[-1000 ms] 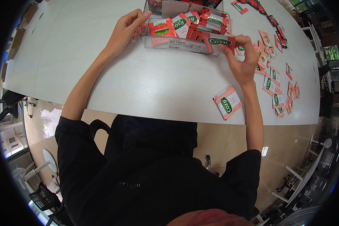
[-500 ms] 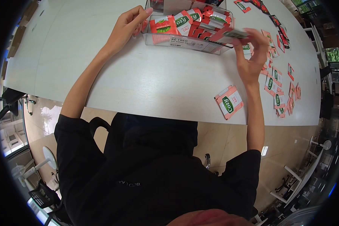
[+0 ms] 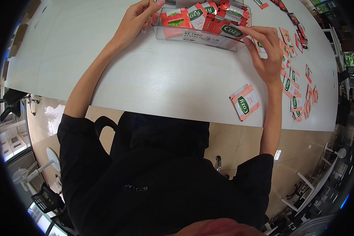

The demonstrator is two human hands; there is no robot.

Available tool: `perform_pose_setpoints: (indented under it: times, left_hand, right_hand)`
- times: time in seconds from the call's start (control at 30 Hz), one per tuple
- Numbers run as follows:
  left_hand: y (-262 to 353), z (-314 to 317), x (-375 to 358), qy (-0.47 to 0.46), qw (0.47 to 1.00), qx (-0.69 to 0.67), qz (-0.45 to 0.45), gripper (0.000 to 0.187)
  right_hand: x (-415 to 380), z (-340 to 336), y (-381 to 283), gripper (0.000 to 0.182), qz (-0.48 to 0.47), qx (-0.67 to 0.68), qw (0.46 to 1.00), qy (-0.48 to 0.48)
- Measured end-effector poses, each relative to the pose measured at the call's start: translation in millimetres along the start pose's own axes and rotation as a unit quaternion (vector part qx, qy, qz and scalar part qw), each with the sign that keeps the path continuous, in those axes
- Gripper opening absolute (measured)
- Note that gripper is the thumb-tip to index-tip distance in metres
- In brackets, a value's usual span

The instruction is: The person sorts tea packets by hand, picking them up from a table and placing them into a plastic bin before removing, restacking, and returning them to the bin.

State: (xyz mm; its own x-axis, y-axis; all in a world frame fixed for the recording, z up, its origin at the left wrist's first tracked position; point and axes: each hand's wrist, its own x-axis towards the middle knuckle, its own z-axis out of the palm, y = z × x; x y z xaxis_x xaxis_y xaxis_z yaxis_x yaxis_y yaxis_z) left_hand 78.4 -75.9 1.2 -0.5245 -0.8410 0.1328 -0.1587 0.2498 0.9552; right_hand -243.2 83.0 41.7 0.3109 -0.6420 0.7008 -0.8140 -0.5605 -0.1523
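A clear plastic bin (image 3: 196, 38) stands at the far side of the table, packed with red and white Cozy sachets (image 3: 176, 19). My left hand (image 3: 135, 21) pinches the bin's left end, thumb along the rim. Over the bin's front right part, my right hand (image 3: 266, 53) holds a Cozy tea sachet (image 3: 231, 30) by its edge between thumb and fingers, green label showing. Part of that sachet overlaps the others inside. Nearer to me, left of my right forearm, a small stack of peach-edged Cozy sachets (image 3: 245, 103) lies on the table.
Loose peach-edged sachets (image 3: 295, 88) are scattered to the right of my right arm. Behind them runs a line of dark red and black packets (image 3: 301, 35). The white table's front edge (image 3: 169, 116) passes just before my lap.
My right hand has brought the sachet down against the bin's front right part, its label now turned into view. My left hand stays at the bin's end. The whole view has shifted slightly.
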Motion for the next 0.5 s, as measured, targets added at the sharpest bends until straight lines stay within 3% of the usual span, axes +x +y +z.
perform_pose_setpoints:
  times: [0.07, 0.27, 0.4, 0.47, 0.5]
  left_hand:
    - [-1, -1, 0, -0.002, 1.000, 0.005, -0.002, 0.044]
    - [-4, -4, 1, -0.002, 1.000, 0.016, 0.012, 0.044]
    - [-2, -4, 0, -0.007, 1.000, -0.002, -0.006, 0.044]
    - [2, -3, -1, -0.005, 1.000, -0.001, -0.005, 0.043]
    - [4, -1, -1, -0.004, 1.000, -0.001, -0.005, 0.043]
  right_hand:
    - [0, 0, 0, 0.033, 0.008, 0.006, 1.000, -0.019]
    - [-2, 13, -8, 0.034, 0.022, 0.063, 0.996, -0.055]
    - [2, 0, -5, 0.035, -0.009, 0.022, 0.998, -0.052]
    - [1, -11, 8, 0.031, 0.042, 0.032, 0.998, 0.036]
    - [-3, -19, 20, 0.031, 0.043, 0.027, 0.998, 0.037]
